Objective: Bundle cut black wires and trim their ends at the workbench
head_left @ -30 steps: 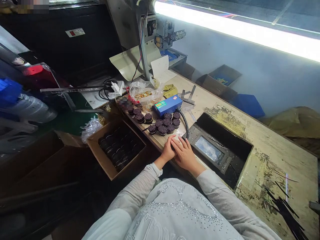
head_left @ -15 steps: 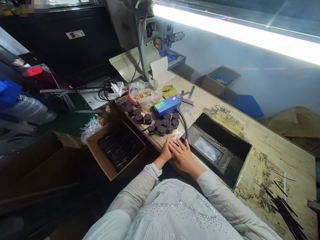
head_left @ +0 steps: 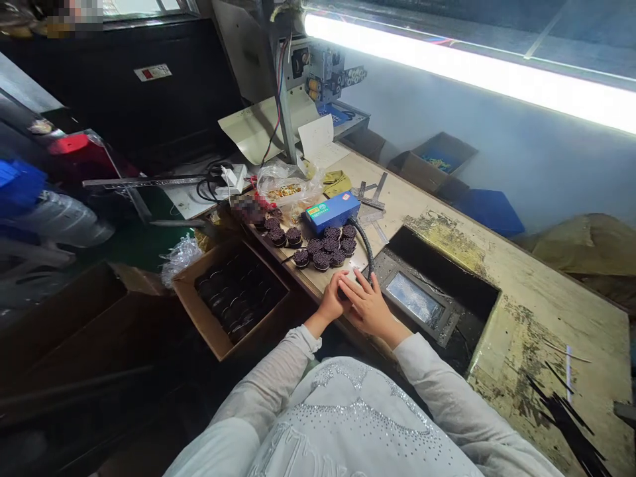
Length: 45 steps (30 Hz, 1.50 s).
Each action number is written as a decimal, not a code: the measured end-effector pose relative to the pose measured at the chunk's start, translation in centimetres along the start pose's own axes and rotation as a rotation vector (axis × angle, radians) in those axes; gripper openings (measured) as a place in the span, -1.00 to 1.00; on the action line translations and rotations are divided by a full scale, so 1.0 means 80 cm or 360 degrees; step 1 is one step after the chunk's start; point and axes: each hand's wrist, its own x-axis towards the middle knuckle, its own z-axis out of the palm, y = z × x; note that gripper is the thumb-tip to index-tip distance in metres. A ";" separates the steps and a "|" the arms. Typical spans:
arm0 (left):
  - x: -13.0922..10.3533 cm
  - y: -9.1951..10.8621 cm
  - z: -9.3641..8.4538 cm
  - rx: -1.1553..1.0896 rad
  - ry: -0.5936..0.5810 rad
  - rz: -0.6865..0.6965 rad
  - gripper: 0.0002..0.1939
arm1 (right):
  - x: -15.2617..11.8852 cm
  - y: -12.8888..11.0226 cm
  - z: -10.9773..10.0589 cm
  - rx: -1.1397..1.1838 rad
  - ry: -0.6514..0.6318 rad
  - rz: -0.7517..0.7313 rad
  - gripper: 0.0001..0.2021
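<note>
Left hand [head_left: 332, 299] and right hand [head_left: 370, 308] overlap; I cannot tell their grasp. Dark bundles [head_left: 330, 244] lie far-left, blue box [head_left: 334, 212] beyond.

Nubbly-topped dark pieces [head_left: 322, 259], rough wooden table [head_left: 536, 291], matt cardboard box [head_left: 199, 319]

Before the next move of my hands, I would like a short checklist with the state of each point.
1. Left hand and right hand close together, at the near edge of the table: ok.
2. Pale thing between the hands identifiable: cannot tell, it is mostly hidden.
3. Dark round pieces resting on the table, beyond the hands: ok.
4. Black hose clear of the right hand: cannot tell, it runs very near.
5. Screen uncovered by the hands: ok.
6. Carton at left open on top: ok.
</note>
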 end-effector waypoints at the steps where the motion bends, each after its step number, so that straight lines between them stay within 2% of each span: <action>1: 0.000 0.000 0.000 -0.0032 -0.0012 -0.0010 -0.43 | 0.000 -0.001 0.000 0.0003 -0.0007 -0.0015 -0.22; 5: 0.000 0.000 0.000 -0.0071 -0.0019 -0.0060 -0.44 | 0.000 -0.002 0.002 0.0079 -0.0012 -0.0040 -0.20; 7: 0.001 0.001 0.000 -0.0039 -0.0022 -0.0085 -0.44 | -0.002 0.002 0.007 0.0183 0.0094 0.0039 -0.21; 12: 0.004 0.008 0.000 -0.0017 -0.0048 -0.0123 -0.54 | -0.014 0.020 0.020 0.0505 0.0627 0.0590 -0.36; 14: 0.004 0.016 -0.001 -0.0085 -0.0006 -0.0150 -0.58 | -0.019 0.026 0.018 0.0615 0.0669 0.0756 -0.48; 16: 0.004 0.028 -0.002 -0.0195 0.0002 -0.0214 -0.60 | -0.022 0.028 0.010 0.0740 0.0549 0.0796 -0.60; 18: 0.003 0.044 -0.003 -0.0319 -0.0042 -0.0292 -0.60 | -0.020 0.027 -0.002 0.0910 0.0319 0.0726 -0.66; 21: -0.001 0.070 -0.003 -0.0440 -0.0113 -0.0392 -0.60 | -0.006 0.020 -0.019 0.1271 -0.0018 0.0568 -0.55; 23: -0.003 0.084 -0.004 -0.0465 -0.0082 -0.0439 -0.61 | 0.008 0.014 -0.026 0.1545 -0.0178 0.0473 -0.49; 27: -0.006 0.099 -0.009 -0.0548 0.0027 -0.0581 -0.62 | 0.031 0.001 -0.024 0.1915 -0.0382 0.0374 -0.58; 31: -0.010 0.101 -0.019 -0.0651 0.0055 -0.0756 -0.63 | 0.037 -0.014 -0.016 0.2124 -0.0445 0.0465 -0.55; 37: -0.013 0.100 -0.026 -0.0743 0.0135 -0.0826 -0.69 | 0.036 -0.028 -0.010 0.2345 -0.0463 0.0633 -0.59; 42: -0.010 0.106 -0.026 -0.0942 -0.0001 -0.0947 -0.66 | 0.031 -0.033 -0.003 0.2507 -0.0436 0.0883 -0.59; 45: -0.008 0.107 -0.025 -0.0955 -0.0051 -0.0979 -0.64 | 0.027 -0.038 -0.003 0.2570 -0.0442 0.0962 -0.68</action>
